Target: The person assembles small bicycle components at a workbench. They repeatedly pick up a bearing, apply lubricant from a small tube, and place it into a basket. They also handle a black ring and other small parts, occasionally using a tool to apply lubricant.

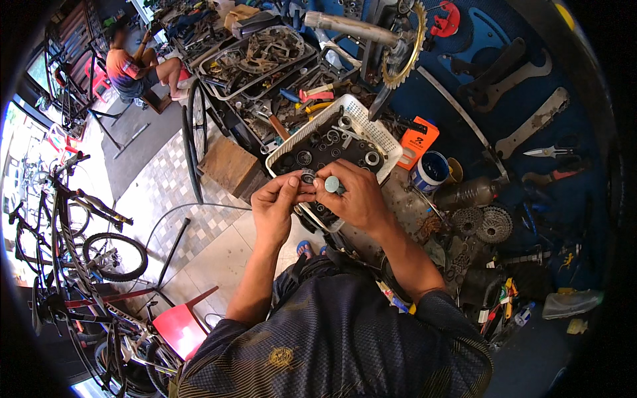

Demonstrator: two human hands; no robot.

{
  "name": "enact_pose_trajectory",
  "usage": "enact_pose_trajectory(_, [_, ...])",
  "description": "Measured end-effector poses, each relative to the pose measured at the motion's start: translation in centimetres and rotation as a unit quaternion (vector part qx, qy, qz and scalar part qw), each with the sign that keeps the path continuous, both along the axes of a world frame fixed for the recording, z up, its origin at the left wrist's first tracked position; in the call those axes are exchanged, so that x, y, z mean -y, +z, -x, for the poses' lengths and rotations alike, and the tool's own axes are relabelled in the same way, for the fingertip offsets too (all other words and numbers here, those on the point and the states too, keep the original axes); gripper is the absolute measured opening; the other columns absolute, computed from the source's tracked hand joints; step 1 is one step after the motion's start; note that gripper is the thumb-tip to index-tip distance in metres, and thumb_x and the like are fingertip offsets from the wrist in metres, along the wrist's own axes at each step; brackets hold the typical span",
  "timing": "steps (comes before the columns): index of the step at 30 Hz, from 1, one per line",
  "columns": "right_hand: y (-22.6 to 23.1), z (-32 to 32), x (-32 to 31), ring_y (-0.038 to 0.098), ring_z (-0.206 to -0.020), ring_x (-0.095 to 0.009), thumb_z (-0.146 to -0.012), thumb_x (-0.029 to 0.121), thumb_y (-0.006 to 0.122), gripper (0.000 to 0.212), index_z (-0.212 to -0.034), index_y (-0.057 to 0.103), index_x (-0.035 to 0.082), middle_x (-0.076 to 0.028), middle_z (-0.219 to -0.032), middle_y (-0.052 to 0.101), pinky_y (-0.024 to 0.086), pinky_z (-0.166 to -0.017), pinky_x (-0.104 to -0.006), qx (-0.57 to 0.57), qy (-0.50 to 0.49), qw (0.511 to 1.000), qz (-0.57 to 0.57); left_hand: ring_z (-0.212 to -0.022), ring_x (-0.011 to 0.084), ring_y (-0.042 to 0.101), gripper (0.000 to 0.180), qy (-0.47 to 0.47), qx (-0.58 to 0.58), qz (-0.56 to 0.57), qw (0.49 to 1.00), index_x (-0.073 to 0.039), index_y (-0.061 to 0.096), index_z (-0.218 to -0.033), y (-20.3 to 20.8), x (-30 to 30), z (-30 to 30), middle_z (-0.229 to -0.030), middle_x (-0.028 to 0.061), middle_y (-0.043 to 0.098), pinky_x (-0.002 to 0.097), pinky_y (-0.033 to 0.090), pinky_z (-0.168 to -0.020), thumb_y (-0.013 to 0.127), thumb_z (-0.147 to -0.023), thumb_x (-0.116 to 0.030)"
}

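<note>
as left hand [274,198] holds ring [308,176], white basket [382,132] beneath, wooden block [231,164] beside

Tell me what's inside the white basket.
Inside the white basket, ring-shaped parts show. The hands cover part of its near side; whatever lies behind them there cannot be seen.

We get strong daylight from left, background there blown out. Floor [215,265] bright; red chair [178,330] glares. Blue wall [544,33] at right dim, shadowed. Left hand [274,202] and right hand [358,200] fairly sharp. Fisheye bends outer edges; black rim frames our view.
</note>
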State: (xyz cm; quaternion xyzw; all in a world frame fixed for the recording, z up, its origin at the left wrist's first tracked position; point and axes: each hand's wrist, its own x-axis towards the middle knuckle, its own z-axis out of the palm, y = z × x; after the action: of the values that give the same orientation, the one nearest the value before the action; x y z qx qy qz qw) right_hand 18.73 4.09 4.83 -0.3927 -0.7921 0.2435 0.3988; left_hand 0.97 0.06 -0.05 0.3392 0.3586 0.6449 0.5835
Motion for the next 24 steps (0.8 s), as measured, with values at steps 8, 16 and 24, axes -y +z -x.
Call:
enact_pose_trajectory(8, [0.6,0.6,0.7,0.067,-0.073,-0.023,-0.083,0.016,0.078,0.020,-0.100,0.070,0.010,-0.005,-0.085,0.062,0.055,-0.064,-0.0353,0.033,0.007,0.982,-0.187,-0.100,0.0223,0.071,0.042,-0.044,0.159,-0.018,0.986,0.003,0.059,-0.135,-0.5,0.1,-0.7,-0.115,0.0159,0.072,0.0356,0.061,-0.085,0.071,-0.096,-0.009])
enact_pose_trajectory(16, [7.1,-2.5,1.0,0.041,-0.044,-0.017,-0.098,0.076,0.035,0.077,-0.072,0.049,0.006,-0.005,-0.059,0.043,0.034,-0.040,-0.0313,-0.598,0.245,0.740,0.186,-0.106,0.0279,0.070,0.046,-0.162,0.254,-0.068,0.951,0.001,0.060,-0.128,-1.2,0.5,-0.3,-0.116,0.0195,0.071,0.0411,0.062,-0.083,0.079,-0.089,-0.015])
enact_pose_trajectory(24, [9.1,-0.3,1.1,0.036,-0.044,-0.017,-0.103,0.063,0.034,0.068,-0.075,0.052,0.003,-0.009,-0.056,0.043,0.032,-0.043,-0.0336,-0.622,0.298,0.696,0.202,-0.095,0.0233,0.072,0.044,-0.155,0.222,-0.061,0.961,0.004,0.061,-0.122,-0.5,0.8,-1.3,-0.112,0.0175,0.072,0.0352,0.062,-0.079,0.082,-0.086,-0.012])
